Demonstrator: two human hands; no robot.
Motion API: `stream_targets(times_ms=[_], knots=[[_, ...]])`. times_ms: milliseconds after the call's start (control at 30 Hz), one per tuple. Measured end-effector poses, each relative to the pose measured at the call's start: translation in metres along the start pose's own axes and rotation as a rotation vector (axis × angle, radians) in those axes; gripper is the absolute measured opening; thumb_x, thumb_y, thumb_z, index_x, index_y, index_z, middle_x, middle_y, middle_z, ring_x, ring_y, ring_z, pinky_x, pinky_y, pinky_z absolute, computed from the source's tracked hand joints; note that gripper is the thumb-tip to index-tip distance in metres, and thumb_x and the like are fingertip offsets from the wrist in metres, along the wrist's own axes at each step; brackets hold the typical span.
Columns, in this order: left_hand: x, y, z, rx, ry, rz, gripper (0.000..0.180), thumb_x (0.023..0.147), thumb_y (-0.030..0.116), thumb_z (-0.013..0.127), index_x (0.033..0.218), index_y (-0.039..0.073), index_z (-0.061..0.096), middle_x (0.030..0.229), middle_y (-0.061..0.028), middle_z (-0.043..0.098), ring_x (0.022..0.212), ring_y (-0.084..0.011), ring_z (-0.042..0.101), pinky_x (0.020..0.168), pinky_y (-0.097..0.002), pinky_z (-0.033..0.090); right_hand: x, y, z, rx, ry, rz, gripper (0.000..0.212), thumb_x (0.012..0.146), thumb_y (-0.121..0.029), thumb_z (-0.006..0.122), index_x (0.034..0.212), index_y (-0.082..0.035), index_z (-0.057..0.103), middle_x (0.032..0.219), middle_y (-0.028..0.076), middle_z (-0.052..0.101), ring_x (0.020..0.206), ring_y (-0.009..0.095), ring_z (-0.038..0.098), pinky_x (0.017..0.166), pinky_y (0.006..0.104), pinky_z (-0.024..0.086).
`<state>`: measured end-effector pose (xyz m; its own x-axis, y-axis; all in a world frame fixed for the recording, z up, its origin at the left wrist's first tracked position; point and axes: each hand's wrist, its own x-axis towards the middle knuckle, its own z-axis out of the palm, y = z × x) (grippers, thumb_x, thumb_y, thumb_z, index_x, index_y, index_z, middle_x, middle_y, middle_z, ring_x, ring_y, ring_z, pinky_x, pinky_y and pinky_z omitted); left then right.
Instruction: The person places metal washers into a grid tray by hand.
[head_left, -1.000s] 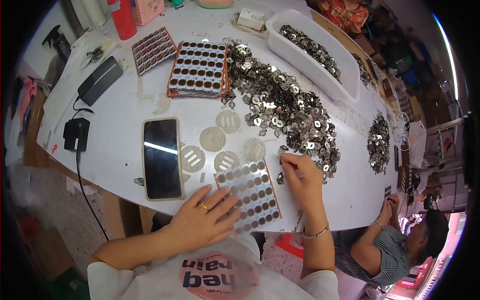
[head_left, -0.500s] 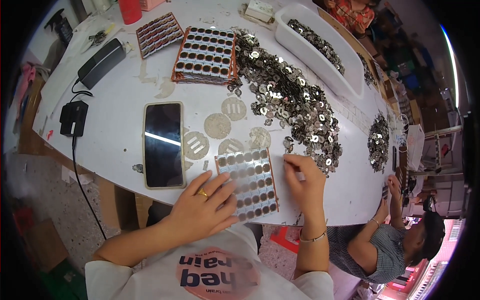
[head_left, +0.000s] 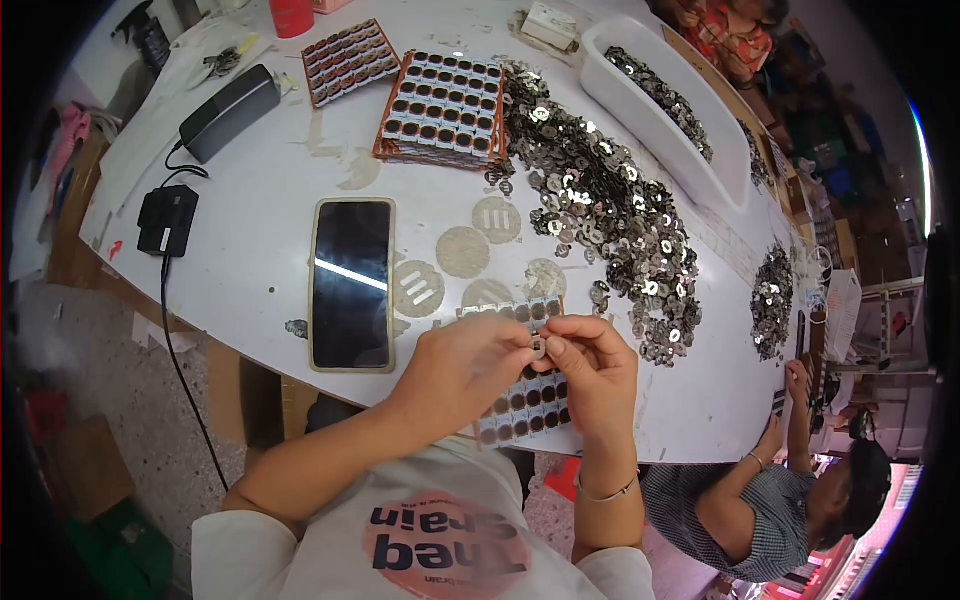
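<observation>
My left hand (head_left: 465, 360) and my right hand (head_left: 592, 372) meet over a sheet of round dark pieces in rows (head_left: 525, 408) near the table's front edge. Between their fingertips is a small metal disc with a hole (head_left: 539, 347). Thumb and fingers of the right hand pinch it. The left hand's fingers are bent toward it and slightly blurred, their tips at the disc. Both hands cover the middle of the sheet. Beyond the hands, to the right, spreads a long heap of similar shiny metal pieces (head_left: 625, 225).
Left of the hands lies a phone (head_left: 350, 285). A stack of filled sheets (head_left: 440, 105) and another sheet (head_left: 350, 62) lie farther back. A white bin (head_left: 735, 185) of metal pieces stands at the far right. A black adapter (head_left: 167, 220) sits left; a co-worker (head_left: 740, 510) works at right.
My left hand has lifted off the sheet and moved right. My right hand has moved left from beside the heap, and the two now meet at a small metal disc. The view has shifted slightly.
</observation>
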<state>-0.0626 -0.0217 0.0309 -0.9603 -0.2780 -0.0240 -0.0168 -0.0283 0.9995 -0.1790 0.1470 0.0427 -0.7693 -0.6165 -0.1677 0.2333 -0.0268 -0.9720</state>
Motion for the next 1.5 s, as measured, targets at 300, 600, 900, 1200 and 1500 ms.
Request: stream_targets(times_ms=[300,600,900,1200,1500], knots=[[-0.001,-0.019,0.003,-0.211,0.048,-0.04,0.024,0.1,0.009,0.072,0.122,0.003,0.066,0.107,-0.0084,0.075,0.1,-0.0136,0.074,0.087,-0.0309,0.058,0.004,-0.005,0.011,-0.173,-0.066,-0.164,0.014,0.096,0.008,0.072,0.11,0.006,0.072,0.126,0.013,0.067,0.106,0.018,0.07,0.092,0.0305,0.059],[-0.027,-0.012,-0.006,0.553,0.14,0.402,0.034,0.086,-0.006,0.071,0.119,0.004,0.069,0.103,-0.01,0.063,0.102,-0.0263,0.071,0.091,-0.0367,0.06,0.006,-0.015,0.012,0.002,-0.023,-0.052,0.009,0.1,0.003,0.068,0.108,0.0,0.071,0.122,0.013,0.069,0.095,0.013,0.068,0.087,0.0272,0.057],[-0.044,-0.029,-0.006,0.903,0.038,0.624,0.028,0.075,0.013,0.075,0.102,0.006,0.075,0.1,-0.0099,0.061,0.115,-0.0318,0.071,0.102,-0.0438,0.06,0.04,-0.016,0.04,-0.722,-0.285,0.067,0.013,0.097,-0.002,0.076,0.109,0.0,0.078,0.094,0.004,0.071,0.078,0.01,0.066,0.068,0.0248,0.054],[-0.046,-0.034,-0.006,0.937,0.057,0.651,0.018,0.082,0.015,0.073,0.098,0.007,0.072,0.104,-0.0093,0.063,0.113,-0.0293,0.072,0.098,-0.0407,0.06,0.045,-0.004,0.045,-0.86,-0.298,-0.168,0.015,0.092,-0.002,0.08,0.106,-0.004,0.081,0.09,0.004,0.072,0.076,0.01,0.064,0.068,0.0267,0.052],[-0.043,-0.032,-0.01,0.953,0.028,0.645,0.016,0.082,0.016,0.073,0.097,0.009,0.071,0.106,-0.0073,0.061,0.12,-0.026,0.07,0.096,-0.0361,0.06,0.042,0.002,0.042,-0.821,-0.257,-0.217,0.017,0.087,-0.004,0.082,0.104,-0.007,0.08,0.092,0.007,0.071,0.072,0.018,0.067,0.065,0.0304,0.053]])
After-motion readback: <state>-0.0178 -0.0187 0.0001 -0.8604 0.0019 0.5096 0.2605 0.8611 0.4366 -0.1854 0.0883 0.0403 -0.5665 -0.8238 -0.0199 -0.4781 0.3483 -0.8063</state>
